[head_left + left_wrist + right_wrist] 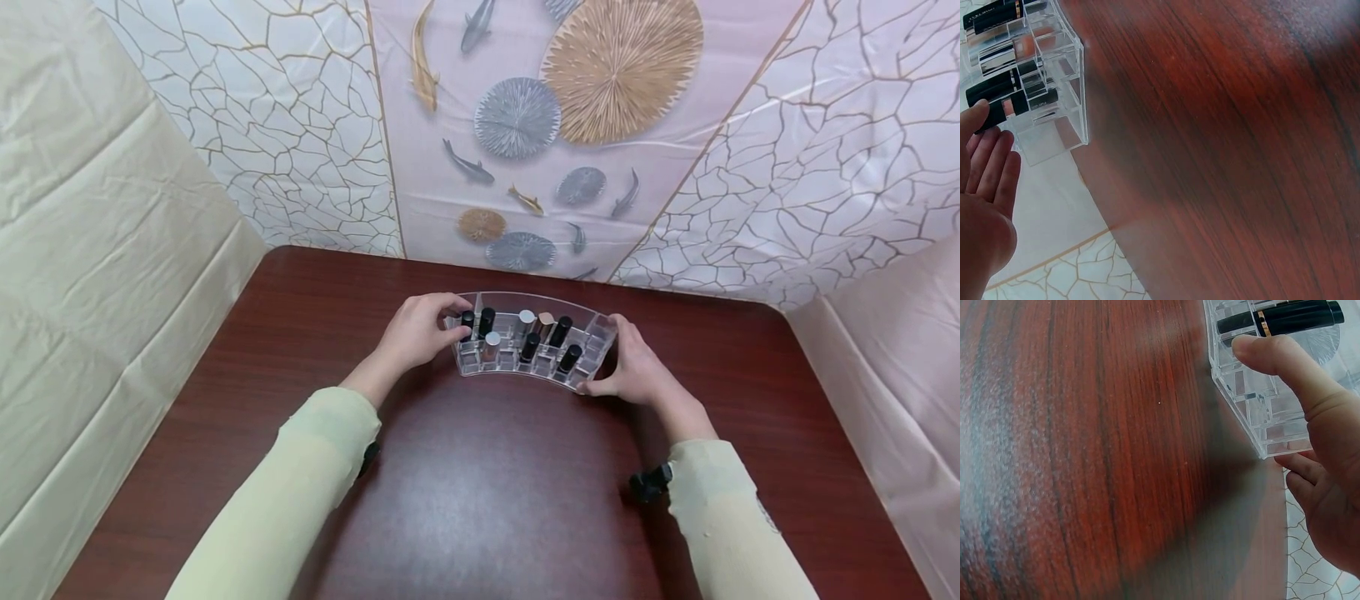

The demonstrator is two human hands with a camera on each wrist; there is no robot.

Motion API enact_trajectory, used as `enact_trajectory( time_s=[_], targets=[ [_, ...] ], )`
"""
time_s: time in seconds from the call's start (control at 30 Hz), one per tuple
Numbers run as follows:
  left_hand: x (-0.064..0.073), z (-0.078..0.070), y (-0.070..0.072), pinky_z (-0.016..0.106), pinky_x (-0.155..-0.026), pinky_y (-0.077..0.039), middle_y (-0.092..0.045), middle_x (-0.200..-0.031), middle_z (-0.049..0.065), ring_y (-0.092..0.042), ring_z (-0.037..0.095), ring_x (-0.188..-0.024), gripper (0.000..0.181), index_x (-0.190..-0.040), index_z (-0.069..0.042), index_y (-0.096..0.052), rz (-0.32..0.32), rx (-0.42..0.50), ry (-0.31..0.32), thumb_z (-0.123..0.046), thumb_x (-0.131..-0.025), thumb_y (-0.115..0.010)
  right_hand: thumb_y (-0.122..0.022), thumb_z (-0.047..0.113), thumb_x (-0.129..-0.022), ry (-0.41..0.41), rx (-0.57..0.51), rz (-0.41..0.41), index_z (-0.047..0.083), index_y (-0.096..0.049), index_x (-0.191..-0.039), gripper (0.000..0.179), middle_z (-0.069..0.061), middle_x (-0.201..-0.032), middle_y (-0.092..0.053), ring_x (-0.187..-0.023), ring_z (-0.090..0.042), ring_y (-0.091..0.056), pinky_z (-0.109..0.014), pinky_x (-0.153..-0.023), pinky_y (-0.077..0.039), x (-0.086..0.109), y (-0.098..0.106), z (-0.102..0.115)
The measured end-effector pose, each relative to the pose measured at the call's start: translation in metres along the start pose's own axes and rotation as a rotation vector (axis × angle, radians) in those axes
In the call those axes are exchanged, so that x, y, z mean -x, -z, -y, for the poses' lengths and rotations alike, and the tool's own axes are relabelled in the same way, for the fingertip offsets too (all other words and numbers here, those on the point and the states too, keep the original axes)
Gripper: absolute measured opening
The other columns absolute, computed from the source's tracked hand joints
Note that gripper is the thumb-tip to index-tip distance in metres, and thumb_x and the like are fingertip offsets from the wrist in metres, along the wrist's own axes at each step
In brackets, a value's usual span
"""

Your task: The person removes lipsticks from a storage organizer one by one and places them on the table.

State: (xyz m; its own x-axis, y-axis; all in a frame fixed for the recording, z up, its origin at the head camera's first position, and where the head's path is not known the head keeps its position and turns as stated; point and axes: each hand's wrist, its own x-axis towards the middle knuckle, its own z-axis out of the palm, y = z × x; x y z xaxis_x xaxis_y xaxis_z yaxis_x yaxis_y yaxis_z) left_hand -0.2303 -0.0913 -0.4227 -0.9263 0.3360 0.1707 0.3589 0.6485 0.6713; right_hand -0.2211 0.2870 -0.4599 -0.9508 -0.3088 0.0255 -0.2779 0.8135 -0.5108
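Observation:
A clear acrylic lipstick organizer [517, 302], curved like a fan, stands toward the back of the table. Several lipsticks stand in its slots, most with black caps. My left hand [418, 335] is at its left end, pinching a black lipstick [1015, 107] that still sits in a slot; the index finger is partly hidden. My right hand [637, 367] grips the right end, thumb at the front edge and fingers round the back corner. In the right wrist view, a black lipstick with a gold band [1291, 319] lies beyond that thumb.
The dark red-brown wooden table [495, 483] extends toward me in front of the organizer. Behind it hangs a patterned cloth [450, 192] with fish and round leaf shapes. Pale cloth walls [112, 225] flank the table.

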Motion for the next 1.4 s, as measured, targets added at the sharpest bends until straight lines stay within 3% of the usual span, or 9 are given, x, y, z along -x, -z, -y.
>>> enact_trajectory(
  time_s=[0.4, 1.03, 1.4],
  targets=[
    [-0.001, 0.001, -0.001, 0.044, -0.096, -0.058, -0.08, -0.106, 0.006, -0.077, 0.024, -0.1, 0.02, -0.114, -0.007, -0.077, -0.004, 0.093, 0.006, -0.012, -0.096, -0.081, -0.101, 0.035, -0.067, -0.003, -0.002, 0.002, -0.008, -0.028, -0.152, 0.12, -0.033, -0.145, -0.043, -0.134, -0.046, -0.046, -0.062, -0.114, -0.04, 0.0, 0.0, -0.001],
    [-0.008, -0.006, 0.009, 0.039, -0.092, -0.06, -0.08, -0.102, 0.006, -0.077, 0.019, -0.094, 0.02, -0.112, -0.007, -0.078, 0.019, 0.108, -0.029, -0.011, -0.093, -0.083, -0.102, 0.035, -0.066, -0.011, -0.015, 0.002, -0.007, -0.029, -0.151, 0.119, -0.031, -0.143, -0.044, -0.132, -0.045, -0.048, -0.061, -0.112, -0.041, 0.001, 0.002, 0.002],
    [-0.008, -0.009, 0.029, 0.04, -0.092, -0.059, -0.08, -0.101, 0.006, -0.077, 0.02, -0.095, 0.021, -0.111, -0.006, -0.077, 0.022, 0.112, -0.06, -0.01, -0.092, -0.084, -0.102, 0.035, -0.067, -0.014, -0.009, 0.001, -0.006, -0.029, -0.151, 0.119, -0.031, -0.144, -0.044, -0.132, -0.044, -0.048, -0.062, -0.113, -0.041, 0.001, 0.0, 0.001]
  ],
)
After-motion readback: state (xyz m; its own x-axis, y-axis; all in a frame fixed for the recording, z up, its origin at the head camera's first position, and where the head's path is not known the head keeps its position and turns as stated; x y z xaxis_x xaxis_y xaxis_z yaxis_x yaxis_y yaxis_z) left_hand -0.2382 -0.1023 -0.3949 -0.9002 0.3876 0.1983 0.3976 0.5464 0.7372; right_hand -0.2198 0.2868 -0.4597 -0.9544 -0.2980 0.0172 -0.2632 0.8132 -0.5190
